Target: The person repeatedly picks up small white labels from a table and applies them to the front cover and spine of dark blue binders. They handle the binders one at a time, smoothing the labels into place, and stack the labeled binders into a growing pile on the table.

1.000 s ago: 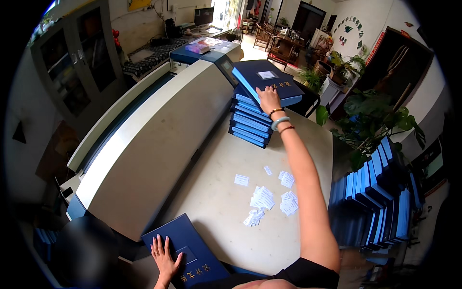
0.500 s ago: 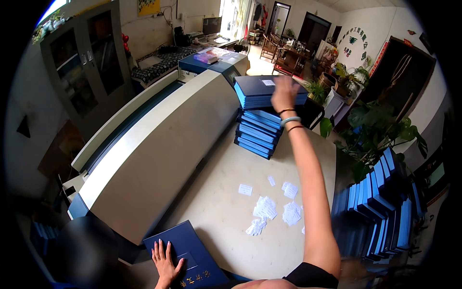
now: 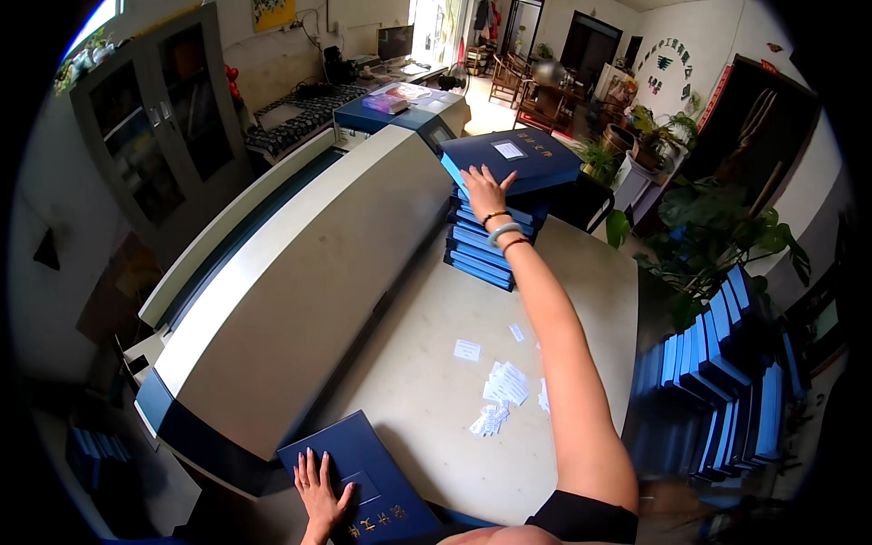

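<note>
At the lower left, my left hand (image 3: 320, 495) lies flat with spread fingers on a dark blue file box (image 3: 384, 470) with gold lettering and a small label frame. My right arm reaches far across the table to a stack of similar file boxes (image 3: 479, 252). There my right hand (image 3: 488, 193) rests, fingers spread, against the near edge of the top file box (image 3: 545, 156), whose cover carries a white label (image 3: 510, 150). Its thumb side touches the box's near face. Loose white paper labels (image 3: 506, 383) lie in small piles between the two boxes, partly hidden by my right arm.
A large cream and blue machine (image 3: 300, 291) runs along the left of the pale table (image 3: 409, 427). More blue file boxes (image 3: 727, 363) are stacked at the right, below a leafy plant (image 3: 727, 227). A grey cabinet (image 3: 150, 113) stands at the back left.
My right hand has moved left and nearer, from above the top file box to its near edge. More of that box's cover now shows. My left hand stays on its box.
</note>
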Motion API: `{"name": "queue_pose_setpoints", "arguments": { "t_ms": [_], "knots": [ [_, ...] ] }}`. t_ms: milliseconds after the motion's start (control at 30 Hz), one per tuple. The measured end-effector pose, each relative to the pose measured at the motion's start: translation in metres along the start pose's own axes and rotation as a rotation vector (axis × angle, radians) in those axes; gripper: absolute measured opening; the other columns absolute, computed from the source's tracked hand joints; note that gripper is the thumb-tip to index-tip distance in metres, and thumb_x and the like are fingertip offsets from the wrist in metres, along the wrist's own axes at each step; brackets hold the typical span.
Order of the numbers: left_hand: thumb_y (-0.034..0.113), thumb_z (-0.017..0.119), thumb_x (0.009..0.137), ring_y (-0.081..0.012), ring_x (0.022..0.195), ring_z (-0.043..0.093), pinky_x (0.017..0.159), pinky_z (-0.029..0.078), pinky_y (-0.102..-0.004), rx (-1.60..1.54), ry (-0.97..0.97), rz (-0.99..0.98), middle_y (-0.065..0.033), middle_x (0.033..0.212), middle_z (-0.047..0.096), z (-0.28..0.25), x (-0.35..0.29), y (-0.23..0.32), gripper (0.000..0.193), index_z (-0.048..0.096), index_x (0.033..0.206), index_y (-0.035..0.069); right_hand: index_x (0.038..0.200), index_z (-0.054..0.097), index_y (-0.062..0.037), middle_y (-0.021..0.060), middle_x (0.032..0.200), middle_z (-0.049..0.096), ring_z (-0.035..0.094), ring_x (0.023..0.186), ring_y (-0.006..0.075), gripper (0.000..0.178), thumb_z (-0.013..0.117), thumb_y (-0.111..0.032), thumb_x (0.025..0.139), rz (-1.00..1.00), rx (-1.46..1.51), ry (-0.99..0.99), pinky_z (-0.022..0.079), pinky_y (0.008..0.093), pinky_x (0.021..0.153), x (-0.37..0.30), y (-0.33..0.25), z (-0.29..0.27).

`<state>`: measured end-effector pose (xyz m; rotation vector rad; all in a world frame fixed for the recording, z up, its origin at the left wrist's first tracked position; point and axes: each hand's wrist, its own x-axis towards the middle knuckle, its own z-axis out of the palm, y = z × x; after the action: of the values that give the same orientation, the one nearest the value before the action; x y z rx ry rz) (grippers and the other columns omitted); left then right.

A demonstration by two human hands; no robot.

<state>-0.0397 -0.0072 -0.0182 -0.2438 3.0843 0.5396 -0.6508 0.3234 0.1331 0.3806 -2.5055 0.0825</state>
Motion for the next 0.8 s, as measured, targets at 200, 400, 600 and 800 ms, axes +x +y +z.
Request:
{"name": "queue_pose_setpoints", "arguments": {
  "t_ms": [200, 400, 600, 800],
  "knots": [
    [0.051, 0.067, 0.082, -0.0400, 0.150, 0.015, 0.120, 0.009, -0.0555, 0.002, 0.018, -0.001, -0.0223, 0.160, 0.023, -0.002, -0.004, 0.001, 0.083, 0.040, 0.149, 0.009, 0.134, 0.060, -0.0246, 0.0020, 0.140, 0.058, 0.045, 0.138, 0.0221, 0.035, 0.051, -0.017, 0.101, -0.114, 0.223, -0.108, 0.015, 0.0724, 0.112, -0.030, 0.072, -0.059],
    [0.051, 0.068, 0.081, -0.0404, 0.150, 0.014, 0.120, 0.009, -0.0558, -0.019, 0.007, 0.030, -0.0228, 0.160, 0.023, 0.000, 0.006, 0.003, 0.086, 0.038, 0.150, 0.009, 0.133, 0.059, -0.0166, 0.0077, 0.142, 0.056, 0.042, 0.139, 0.0305, 0.038, 0.056, -0.007, 0.096, -0.035, 0.413, -0.133, 0.036, 0.0421, 0.116, -0.034, 0.153, -0.081],
    [0.051, 0.069, 0.080, -0.0398, 0.150, 0.015, 0.120, 0.010, -0.0556, 0.010, 0.027, 0.013, -0.0224, 0.160, 0.023, 0.002, -0.001, -0.001, 0.085, 0.040, 0.149, 0.010, 0.134, 0.062, -0.0217, 0.0110, 0.146, 0.052, 0.035, 0.142, 0.0388, 0.049, 0.070, -0.038, 0.089, 0.208, 0.123, -0.008, 0.035, 0.0440, 0.116, -0.021, 0.108, -0.066],
    [0.051, 0.067, 0.081, -0.0404, 0.150, 0.015, 0.120, 0.010, -0.0556, 0.011, 0.011, 0.003, -0.0230, 0.159, 0.023, -0.002, -0.001, 0.002, 0.085, 0.038, 0.149, 0.009, 0.132, 0.063, -0.0200, 0.0127, 0.138, 0.057, 0.047, 0.132, 0.0422, 0.046, 0.068, -0.038, 0.090, 0.149, 0.011, 0.054, 0.045, 0.0433, 0.106, -0.030, 0.112, -0.045]
  ]
}}
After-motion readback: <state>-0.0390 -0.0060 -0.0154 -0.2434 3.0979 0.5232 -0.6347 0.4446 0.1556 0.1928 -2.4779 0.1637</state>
